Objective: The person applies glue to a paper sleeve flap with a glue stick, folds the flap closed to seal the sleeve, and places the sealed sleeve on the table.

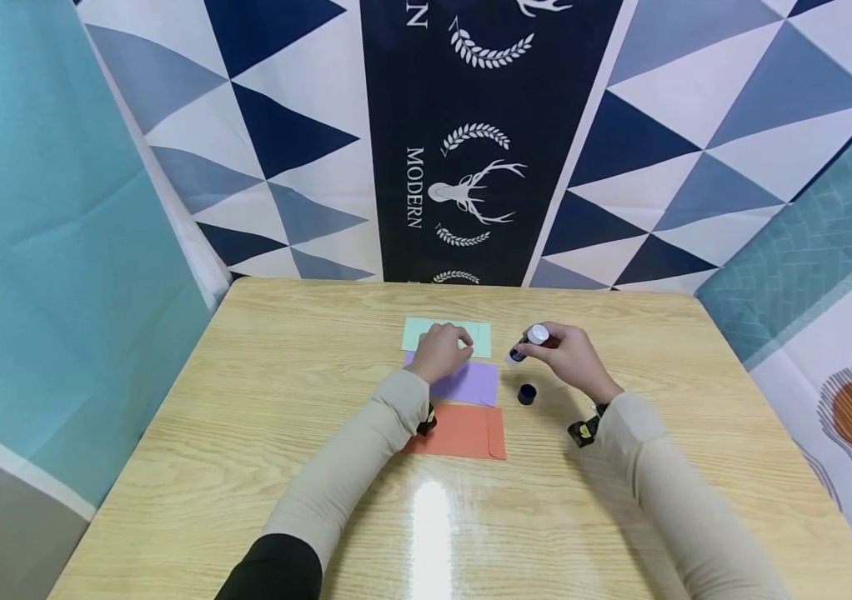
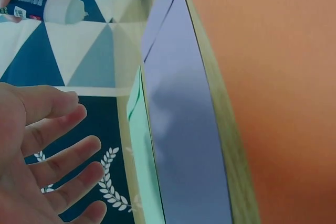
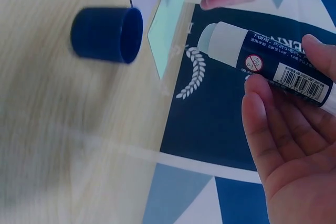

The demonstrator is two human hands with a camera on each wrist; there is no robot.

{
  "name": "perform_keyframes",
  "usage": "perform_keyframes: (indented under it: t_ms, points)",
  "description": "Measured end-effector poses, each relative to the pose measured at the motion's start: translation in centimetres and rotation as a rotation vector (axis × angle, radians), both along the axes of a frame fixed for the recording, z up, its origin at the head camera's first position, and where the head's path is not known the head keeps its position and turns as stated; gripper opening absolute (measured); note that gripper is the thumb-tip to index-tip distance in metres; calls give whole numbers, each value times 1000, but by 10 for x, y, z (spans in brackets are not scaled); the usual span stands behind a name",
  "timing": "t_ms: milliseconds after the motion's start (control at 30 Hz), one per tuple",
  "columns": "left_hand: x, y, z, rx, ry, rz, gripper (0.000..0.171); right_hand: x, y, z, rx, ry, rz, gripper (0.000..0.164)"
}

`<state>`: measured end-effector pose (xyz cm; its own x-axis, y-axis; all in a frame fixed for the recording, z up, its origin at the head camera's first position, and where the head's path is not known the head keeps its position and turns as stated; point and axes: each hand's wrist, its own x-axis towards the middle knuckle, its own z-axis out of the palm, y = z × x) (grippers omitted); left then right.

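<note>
1. At far left hangs a teal cloth (image 1: 58, 208); beside it, behind the pale wood-grain table (image 1: 246, 400), a cloth backdrop (image 1: 463, 100) shows blue, grey and white triangles around a dark panel with a stag's head.
2. The left arm reaches in, in a beige sleeve (image 1: 354, 467); the left hand (image 1: 441, 350) hovers over the green and purple envelopes, holding nothing; its fingers are relaxed and slightly bent, the thumb apart from most of them.
3. Three envelopes lie in a column on the table; the green envelope (image 1: 482, 337) is farthest from the person, the purple envelope (image 1: 471, 383) is in the middle, and the orange envelope (image 1: 463, 431) is nearest; a strip of wood shows between purple and orange.
4. Just right of the purple envelope, a dark blue cap (image 1: 527, 394) stands on the table, open end up.
5. Above and beyond the cap is the uncapped glue stick (image 3: 273, 59); it tilts, its pale tip pointing down and leftward, clear of the tabletop.
6. The right hand (image 1: 568, 358) grips the glue stick between thumb and bent fingers.
7. At far right hangs another patterned cloth (image 1: 839, 400); a brown oval shows on it.
</note>
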<state>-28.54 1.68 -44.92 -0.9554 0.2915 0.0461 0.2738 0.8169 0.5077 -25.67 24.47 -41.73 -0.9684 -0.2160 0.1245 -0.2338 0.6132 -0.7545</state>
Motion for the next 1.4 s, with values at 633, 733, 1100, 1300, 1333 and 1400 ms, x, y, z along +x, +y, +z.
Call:
perform_keyframes:
  t_ms: [633, 733, 1100, 1300, 1333, 1400]
  points:
    - [36, -14, 12, 169, 25, -46, 28, 28, -22, 3, -99, 31, 96, 26]
    - [43, -17, 16, 200, 35, -67, 29, 33, -25, 5, -107, 18, 100, 27]
    - [70, -26, 18, 299, 54, -106, 36, 51, -33, 9, -154, 18, 105, 28]
    - [84, -30, 21, 361, 73, -142, 33, 59, -39, 12, -200, 12, 134, 27]
    - [86, -30, 21, 372, 77, -151, 32, 60, -40, 12, -204, 10, 144, 27]
    - [89, -31, 22, 390, 83, -173, 32, 61, -42, 12, -211, 5, 161, 28]
